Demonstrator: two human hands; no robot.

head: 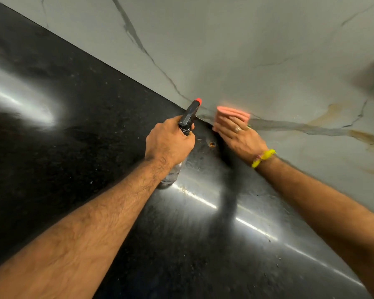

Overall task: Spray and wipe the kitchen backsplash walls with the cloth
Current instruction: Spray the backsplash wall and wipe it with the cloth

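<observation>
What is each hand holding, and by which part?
The left hand grips the spray bottle by its neck, below the black head. The right hand presses the pink cloth flat against the wall, fingers straight.

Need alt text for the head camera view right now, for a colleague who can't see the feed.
A person's right hand presses a folded pink cloth flat against the grey marble-veined backsplash wall, just above a glossy black countertop. The left hand grips a clear spray bottle with a black trigger head and orange nozzle, aimed at the wall beside the cloth.
</observation>
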